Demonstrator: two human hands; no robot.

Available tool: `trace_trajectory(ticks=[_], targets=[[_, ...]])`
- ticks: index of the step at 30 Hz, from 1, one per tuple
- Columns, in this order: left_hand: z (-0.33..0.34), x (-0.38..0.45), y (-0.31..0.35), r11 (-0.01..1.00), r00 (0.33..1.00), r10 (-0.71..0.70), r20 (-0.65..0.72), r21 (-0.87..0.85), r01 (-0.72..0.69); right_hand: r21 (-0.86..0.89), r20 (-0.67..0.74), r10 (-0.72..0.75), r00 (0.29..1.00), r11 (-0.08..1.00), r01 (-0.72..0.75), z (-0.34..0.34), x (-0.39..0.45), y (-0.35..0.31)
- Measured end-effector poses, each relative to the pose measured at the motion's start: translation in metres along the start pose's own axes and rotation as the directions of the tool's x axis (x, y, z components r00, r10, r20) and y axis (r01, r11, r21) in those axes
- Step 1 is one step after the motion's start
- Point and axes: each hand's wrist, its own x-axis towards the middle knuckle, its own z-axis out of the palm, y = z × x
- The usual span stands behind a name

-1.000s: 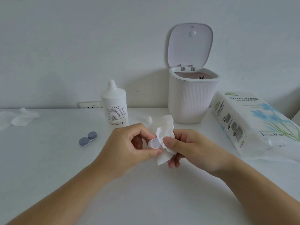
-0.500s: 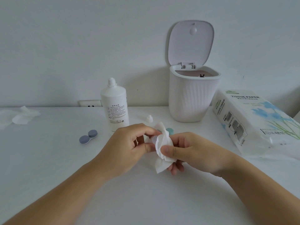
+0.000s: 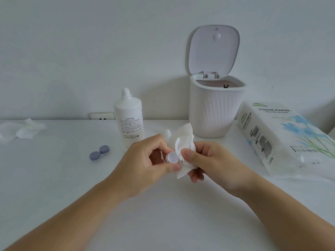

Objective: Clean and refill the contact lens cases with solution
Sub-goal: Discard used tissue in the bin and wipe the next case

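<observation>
While my left hand (image 3: 145, 160) pinches a small round lens-case piece (image 3: 172, 157) between thumb and fingers, my right hand (image 3: 204, 160) holds a crumpled tissue (image 3: 184, 142) against it, so I judge I'm at the wiping stage. The grey closed case (image 3: 99, 153) lies on the table (image 3: 163, 214) to my left, near the uncapped solution bottle (image 3: 129, 120), whose cap (image 3: 167, 133) sits just behind my hands. Next, I'd drop the tissue in the open bin (image 3: 215, 109) and reach for the bottle to refill.
</observation>
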Motion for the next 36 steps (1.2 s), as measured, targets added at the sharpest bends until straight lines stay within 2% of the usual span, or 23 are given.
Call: trace_trajectory(ticks=[3,7,13,19,24,28,33,36], targets=[[-0.0046,0.0027,-0.0013,0.996,1.000,0.026,0.003,0.082,-0.026,-0.041,0.065,0.037,0.997,0.999,-0.035,-0.0005,-0.0010,-0.0006],[-0.0058,0.0036,-0.0008,0.984,0.994,0.065,0.093,0.162,-0.080,-0.100,0.149,0.097,0.984,0.992,-0.083,0.0005,-0.0026,-0.0013],[-0.0035,0.0024,-0.0037,0.999,1.000,0.017,0.009,0.045,-0.017,-0.043,0.072,0.049,0.996,0.998,-0.046,-0.0016,0.0001,-0.0008],[0.0019,0.0004,-0.0035,0.999,0.999,0.015,0.032,-0.037,-0.014,0.049,0.017,-0.001,1.000,0.999,0.001,0.0025,0.0021,-0.0001],[-0.0060,0.0027,-0.0065,0.999,0.999,-0.020,0.035,0.027,0.019,-0.004,0.083,0.069,0.994,0.998,-0.069,0.0034,0.0005,0.0005],[-0.0064,0.0024,-0.0042,0.996,0.996,-0.005,0.092,0.089,-0.003,-0.061,0.166,0.114,0.979,0.993,-0.105,0.0044,-0.0016,0.0004],[-0.0024,0.0030,-0.0028,0.999,0.999,-0.032,0.007,-0.027,0.033,-0.018,0.055,0.069,0.996,0.998,-0.068,-0.0018,0.0000,-0.0011],[0.0006,-0.0003,-0.0034,0.998,1.000,-0.021,0.019,-0.051,0.022,-0.017,-0.011,0.022,1.000,1.000,-0.022,-0.0017,0.0018,0.0002]])
